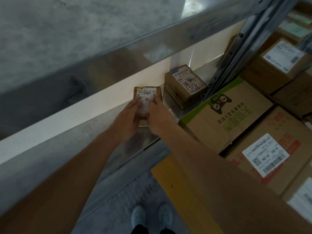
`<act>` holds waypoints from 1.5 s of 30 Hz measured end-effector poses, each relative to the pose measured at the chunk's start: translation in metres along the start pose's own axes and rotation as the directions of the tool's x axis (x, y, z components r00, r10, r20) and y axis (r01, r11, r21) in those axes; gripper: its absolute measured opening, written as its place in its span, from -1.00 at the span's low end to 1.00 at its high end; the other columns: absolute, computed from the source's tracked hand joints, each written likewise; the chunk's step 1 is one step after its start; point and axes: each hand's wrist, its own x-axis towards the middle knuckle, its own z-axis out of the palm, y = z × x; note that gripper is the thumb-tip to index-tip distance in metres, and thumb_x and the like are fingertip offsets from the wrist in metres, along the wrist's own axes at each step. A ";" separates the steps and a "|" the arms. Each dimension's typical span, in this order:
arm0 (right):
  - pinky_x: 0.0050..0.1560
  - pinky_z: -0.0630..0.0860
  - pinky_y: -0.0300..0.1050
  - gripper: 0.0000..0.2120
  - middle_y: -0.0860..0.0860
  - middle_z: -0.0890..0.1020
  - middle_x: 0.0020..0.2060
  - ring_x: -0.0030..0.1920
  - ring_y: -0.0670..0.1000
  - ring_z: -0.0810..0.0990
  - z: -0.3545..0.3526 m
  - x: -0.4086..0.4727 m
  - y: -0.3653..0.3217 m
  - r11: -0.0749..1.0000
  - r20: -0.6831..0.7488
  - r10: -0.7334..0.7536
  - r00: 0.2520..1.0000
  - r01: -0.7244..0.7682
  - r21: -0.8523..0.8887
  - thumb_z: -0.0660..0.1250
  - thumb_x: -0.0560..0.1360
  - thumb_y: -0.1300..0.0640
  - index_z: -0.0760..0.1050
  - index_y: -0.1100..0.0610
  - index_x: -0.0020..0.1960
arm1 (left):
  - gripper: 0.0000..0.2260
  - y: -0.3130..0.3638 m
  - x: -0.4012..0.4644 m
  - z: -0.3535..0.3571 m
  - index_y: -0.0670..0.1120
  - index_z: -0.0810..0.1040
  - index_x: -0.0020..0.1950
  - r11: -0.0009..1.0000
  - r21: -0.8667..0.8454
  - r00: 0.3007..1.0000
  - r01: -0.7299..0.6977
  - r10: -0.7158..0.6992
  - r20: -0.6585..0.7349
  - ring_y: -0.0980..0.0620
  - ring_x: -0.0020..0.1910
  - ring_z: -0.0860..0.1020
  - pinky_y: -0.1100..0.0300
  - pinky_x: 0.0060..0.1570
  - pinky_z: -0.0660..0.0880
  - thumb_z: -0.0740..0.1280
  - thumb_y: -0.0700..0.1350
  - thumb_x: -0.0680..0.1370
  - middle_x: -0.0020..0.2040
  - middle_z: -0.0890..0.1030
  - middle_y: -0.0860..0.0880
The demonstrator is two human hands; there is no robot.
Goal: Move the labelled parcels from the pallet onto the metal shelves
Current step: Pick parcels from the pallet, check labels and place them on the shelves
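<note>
while both arms are reaching over the shelf point(104, 125), the person is holding a small parcel point(148, 94) label-up, low over the metal deck; whether its base is already touching the deck cannot be told. left hand point(125, 119) is gripping the near left side with fingers lying over the label, and right hand point(156, 114) is gripping the near right side the same way. the hands are sitting close together, nearly touching over the parcel's near half.

a second box point(184, 86), marked 1512, is standing just beside it to the right, near the upright point(236, 53). bigger cartons are lying further right, one with a green print point(224, 114).

judged step: setting the parcel down. to do it well, he or she should be lowering it flat until the base is bearing fully on the deck, keeping the label facing up and readable, sliding it back toward the pale rear wall, and leaving a gap from the 1512 box so nothing is being nudged. fingers should be lifting off only once the parcel is resting without rocking. shoes point(152, 217) are showing below on the floor.
</note>
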 end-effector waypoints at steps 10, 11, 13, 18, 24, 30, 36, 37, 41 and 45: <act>0.47 0.36 -0.02 -0.44 0.12 -0.06 0.63 0.57 0.16 0.20 0.009 -0.015 -0.002 0.996 -0.100 -0.028 0.995 0.036 0.082 0.22 0.66 0.20 0.12 0.15 0.61 | -0.54 0.011 -0.008 -0.008 -0.26 0.32 0.56 0.999 -0.038 0.999 0.036 -0.038 -0.037 -0.07 0.60 0.22 0.23 0.52 0.11 0.26 -0.29 0.65 0.62 0.24 -0.14; 0.48 0.36 -0.01 -0.45 0.12 -0.06 0.63 0.57 0.18 0.20 0.008 -0.015 -0.003 0.996 -0.095 -0.036 0.995 0.044 0.079 0.21 0.67 0.19 0.12 0.15 0.61 | -0.54 0.013 -0.010 -0.012 -0.27 0.32 0.56 0.999 -0.037 0.998 0.037 -0.039 -0.044 -0.08 0.60 0.23 0.22 0.52 0.12 0.27 -0.30 0.65 0.62 0.25 -0.15; 0.44 0.40 0.03 -0.46 0.09 -0.06 0.64 0.52 0.19 0.30 0.003 -0.018 -0.005 0.992 -0.117 -0.035 0.992 0.049 0.115 0.22 0.67 0.16 0.14 0.13 0.60 | -0.54 0.019 -0.015 -0.020 -0.27 0.33 0.56 0.999 -0.030 0.998 0.030 -0.032 -0.057 -0.10 0.59 0.24 0.19 0.52 0.15 0.27 -0.30 0.65 0.61 0.27 -0.17; 0.41 0.44 0.11 -0.44 0.02 -0.07 0.64 0.45 0.18 0.37 -0.013 -0.033 -0.011 0.989 -0.137 -0.071 0.988 0.088 0.117 0.23 0.66 0.13 0.14 0.12 0.61 | -0.55 0.041 -0.032 -0.040 -0.27 0.34 0.55 0.999 -0.029 0.995 0.031 -0.033 -0.091 -0.11 0.58 0.26 0.10 0.54 0.22 0.27 -0.29 0.66 0.59 0.28 -0.18; 0.31 0.51 0.14 -0.50 0.04 0.05 0.62 0.38 0.20 0.45 -0.037 -0.061 -0.015 0.974 -0.222 -0.150 0.963 0.183 0.134 0.23 0.64 0.16 0.24 0.12 0.56 | -0.56 0.072 -0.058 -0.064 -0.27 0.34 0.55 1.000 -0.003 0.993 0.023 -0.023 -0.118 -0.11 0.57 0.27 0.04 0.55 0.25 0.26 -0.26 0.66 0.60 0.28 -0.18; 0.21 0.58 0.10 -0.58 0.06 0.11 0.63 0.29 0.14 0.55 -0.055 -0.093 -0.024 0.959 -0.266 -0.229 0.936 0.264 0.106 0.22 0.64 0.15 0.35 0.14 0.49 | -0.59 0.096 -0.089 -0.079 -0.25 0.35 0.55 0.999 0.028 0.988 0.042 -0.037 -0.151 -0.12 0.58 0.27 0.14 0.55 0.17 0.21 -0.20 0.70 0.60 0.27 -0.16; 0.24 0.56 0.02 -0.62 0.13 0.16 0.60 0.32 0.11 0.53 -0.065 -0.126 -0.037 0.962 -0.296 -0.242 0.924 0.268 0.050 0.20 0.66 0.10 0.39 0.15 0.45 | -0.58 0.112 -0.112 -0.094 -0.22 0.31 0.58 0.999 0.046 0.990 0.009 -0.002 -0.139 -0.10 0.58 0.25 0.08 0.56 0.19 0.18 -0.16 0.72 0.62 0.25 -0.14; 0.26 0.55 0.03 -0.62 0.12 0.16 0.61 0.34 0.11 0.51 -0.067 -0.131 -0.040 0.966 -0.299 -0.230 0.926 0.254 0.044 0.19 0.66 0.09 0.40 0.15 0.45 | -0.58 0.114 -0.115 -0.097 -0.22 0.31 0.58 0.999 0.048 0.991 -0.003 0.010 -0.135 -0.10 0.58 0.26 0.09 0.55 0.19 0.18 -0.15 0.72 0.61 0.25 -0.14; 0.19 0.58 0.01 -0.63 0.10 0.22 0.57 0.27 0.12 0.55 -0.071 -0.157 -0.050 0.981 -0.341 -0.181 0.923 0.193 0.001 0.15 0.68 0.04 0.40 0.16 0.43 | -0.58 0.116 -0.127 -0.104 -0.22 0.31 0.58 0.997 0.049 0.992 -0.062 0.067 -0.108 -0.09 0.57 0.27 0.17 0.51 0.17 0.19 -0.16 0.72 0.61 0.26 -0.14; 0.19 0.56 0.01 -0.64 0.09 0.19 0.59 0.31 0.10 0.52 -0.071 -0.185 -0.059 0.993 -0.383 -0.105 0.918 0.120 0.016 0.15 0.68 0.04 0.41 0.14 0.42 | -0.58 0.120 -0.141 -0.110 -0.21 0.31 0.58 0.990 0.033 0.988 -0.136 0.138 -0.073 -0.06 0.57 0.26 0.21 0.50 0.14 0.18 -0.14 0.72 0.61 0.25 -0.13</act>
